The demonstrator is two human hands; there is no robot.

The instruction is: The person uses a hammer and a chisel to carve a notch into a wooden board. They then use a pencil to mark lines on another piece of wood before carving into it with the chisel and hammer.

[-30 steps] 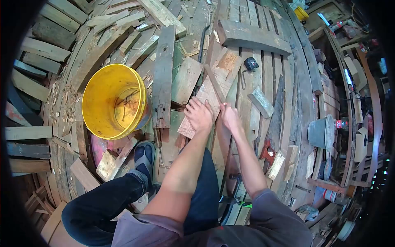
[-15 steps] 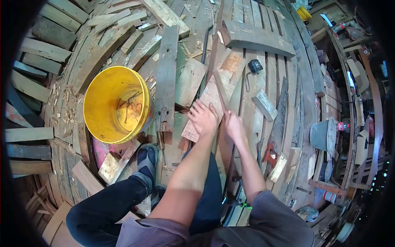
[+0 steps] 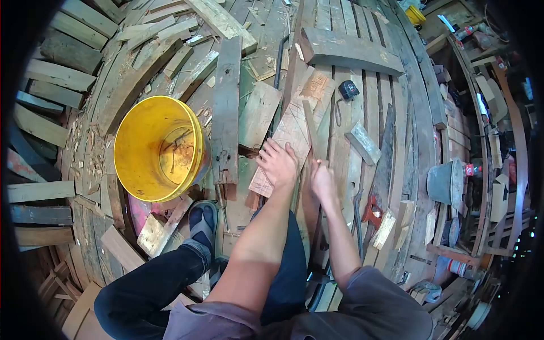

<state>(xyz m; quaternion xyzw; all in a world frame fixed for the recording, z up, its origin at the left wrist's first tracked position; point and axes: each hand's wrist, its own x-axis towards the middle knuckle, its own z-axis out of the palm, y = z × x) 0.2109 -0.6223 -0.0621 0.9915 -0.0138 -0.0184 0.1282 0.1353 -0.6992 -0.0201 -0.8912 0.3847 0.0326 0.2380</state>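
Observation:
My left hand (image 3: 278, 162) lies with fingers spread on a pale board (image 3: 293, 126) marked with dark pencil lines, pressing on its near part. A rougher, orange-toned patch shows near the board's far end. My right hand (image 3: 323, 182), to the right of the board, is wrapped round the near end of a long narrow flat tool (image 3: 311, 126). This tool points away from me and overlaps the board's right edge; its exact kind is not clear. A black tape measure (image 3: 348, 89) with a looped strap lies just beyond the board, to the right.
A yellow bucket (image 3: 200, 153) with scraps inside stands left. A thick beam (image 3: 351, 52) lies across the slats ahead. A wood block (image 3: 363, 144), a red-handled saw (image 3: 372, 213) and a grey bucket (image 3: 445, 182) are at right. Offcuts and chips litter the floor at left.
My right hand has shifted slightly down and back toward me with the flat tool, whose far end has drawn nearer. My left hand stays on the board. The view has tilted slightly.

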